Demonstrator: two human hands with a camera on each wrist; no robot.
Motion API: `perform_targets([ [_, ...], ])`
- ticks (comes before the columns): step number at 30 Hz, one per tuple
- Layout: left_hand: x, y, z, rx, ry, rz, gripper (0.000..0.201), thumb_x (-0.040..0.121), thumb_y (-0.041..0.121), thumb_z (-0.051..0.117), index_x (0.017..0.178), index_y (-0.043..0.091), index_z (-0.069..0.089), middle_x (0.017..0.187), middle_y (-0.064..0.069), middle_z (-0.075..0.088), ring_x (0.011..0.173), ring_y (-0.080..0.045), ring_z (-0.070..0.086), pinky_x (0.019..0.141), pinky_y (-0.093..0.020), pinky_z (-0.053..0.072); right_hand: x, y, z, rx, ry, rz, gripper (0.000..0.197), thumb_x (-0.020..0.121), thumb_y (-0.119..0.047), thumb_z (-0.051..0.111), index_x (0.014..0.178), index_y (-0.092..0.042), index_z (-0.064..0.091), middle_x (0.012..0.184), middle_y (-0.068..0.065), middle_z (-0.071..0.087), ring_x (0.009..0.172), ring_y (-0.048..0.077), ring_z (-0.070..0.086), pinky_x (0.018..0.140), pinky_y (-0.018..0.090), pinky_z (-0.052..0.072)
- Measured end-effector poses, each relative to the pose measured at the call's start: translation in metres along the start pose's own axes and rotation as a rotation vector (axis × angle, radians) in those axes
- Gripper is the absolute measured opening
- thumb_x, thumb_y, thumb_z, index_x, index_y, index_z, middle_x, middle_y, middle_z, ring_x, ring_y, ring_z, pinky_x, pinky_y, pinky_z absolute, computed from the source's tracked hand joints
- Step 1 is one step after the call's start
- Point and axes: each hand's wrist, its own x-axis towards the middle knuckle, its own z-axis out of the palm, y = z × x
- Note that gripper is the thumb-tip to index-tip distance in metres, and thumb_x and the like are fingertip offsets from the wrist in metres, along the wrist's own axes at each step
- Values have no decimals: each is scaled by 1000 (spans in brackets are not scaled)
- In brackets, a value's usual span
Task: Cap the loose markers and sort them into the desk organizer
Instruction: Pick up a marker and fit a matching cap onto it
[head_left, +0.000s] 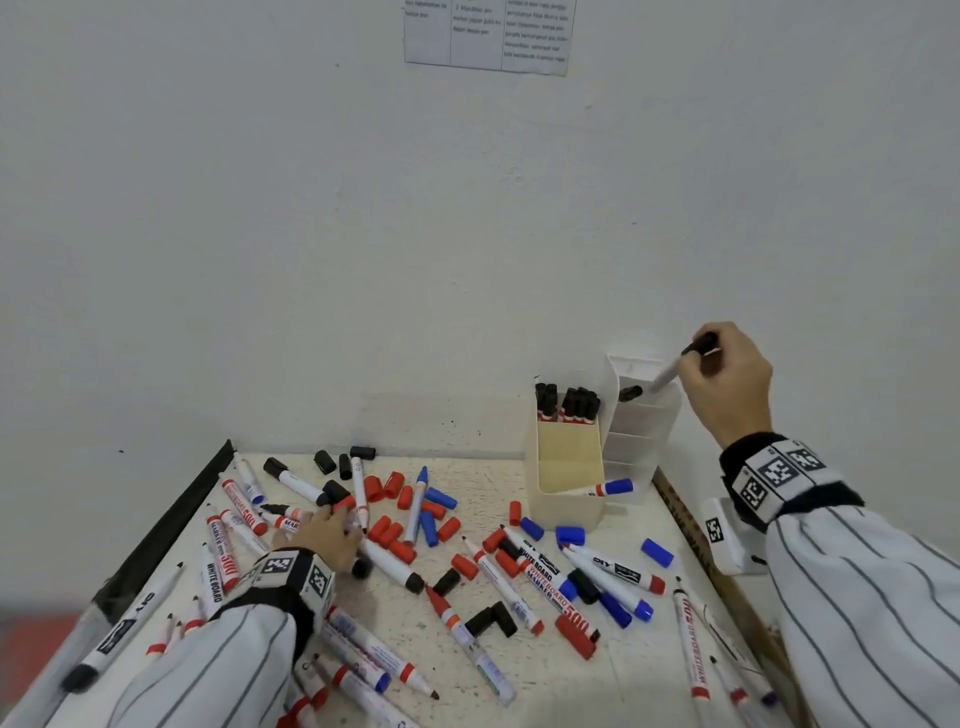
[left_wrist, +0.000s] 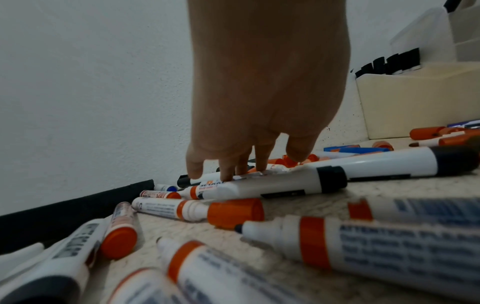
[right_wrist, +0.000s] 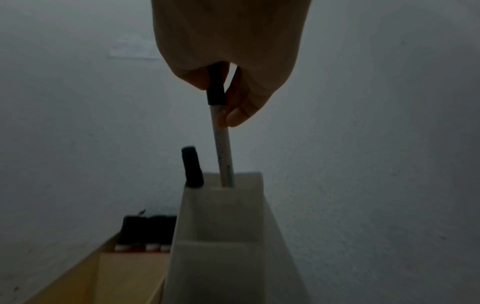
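Note:
My right hand (head_left: 727, 376) pinches a slim black-capped marker (right_wrist: 221, 131) by its cap end, and the marker's lower end dips into the top rear slot of the white desk organizer (head_left: 644, 426). Another black cap (right_wrist: 192, 166) stands in the slot beside it. Several black-capped markers (head_left: 569, 402) stand in the cream compartment (head_left: 566, 467). My left hand (head_left: 324, 535) reaches down into the pile of loose markers (left_wrist: 233, 211), its fingertips (left_wrist: 228, 174) touching a white marker body (left_wrist: 259, 185) with relaxed fingers.
Loose red, blue and black caps (head_left: 395, 519) and uncapped markers cover the speckled table (head_left: 639, 670). A black strip (head_left: 171, 525) edges the table's left side. A white tagged block (head_left: 724, 535) sits at the right edge. The wall rises directly behind the organizer.

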Motion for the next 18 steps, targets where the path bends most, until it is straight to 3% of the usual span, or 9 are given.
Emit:
perform_targets([
  [3, -2, -1, 1, 5, 34, 18, 47, 99, 37, 31, 143, 22, 29, 150, -2, 26, 138, -23, 27, 114, -48, 21, -14, 18, 13, 6, -82, 65, 14, 79, 3, 54, 91, -4, 58, 86, 13, 60, 76, 25, 56, 66, 15, 40],
  [8, -4, -4, -3, -5, 116, 56, 39, 97, 42, 38, 132, 28, 45, 135, -1, 39, 119, -17, 47, 105, -36, 38, -28, 28, 32, 47, -232, 187, 14, 82, 3, 53, 90, -9, 57, 87, 11, 61, 81, 24, 56, 75, 27, 42],
  [12, -5, -6, 0, -26, 139, 90, 35, 96, 42, 39, 127, 34, 52, 125, -4, 41, 113, -20, 47, 102, -33, 41, -31, 33, 39, 68, -285, 226, 19, 84, 4, 53, 93, -13, 56, 91, 6, 60, 84, 20, 54, 77, 25, 39],
  [16, -7, -4, -1, 26, 167, 59, 33, 97, 38, 38, 122, 32, 57, 120, -5, 42, 110, -20, 46, 101, -31, 39, -28, 36, 39, 31, -291, 204, 23, 83, 7, 54, 101, -6, 61, 93, 6, 61, 85, 18, 54, 80, 28, 44],
  [18, -9, -2, -2, 75, 189, 43, 34, 97, 37, 35, 121, 29, 58, 119, -4, 44, 110, -19, 47, 101, -32, 38, -25, 36, 43, -23, -316, 186, 25, 81, 7, 55, 103, -3, 63, 97, 9, 60, 86, 18, 52, 78, 25, 39],
])
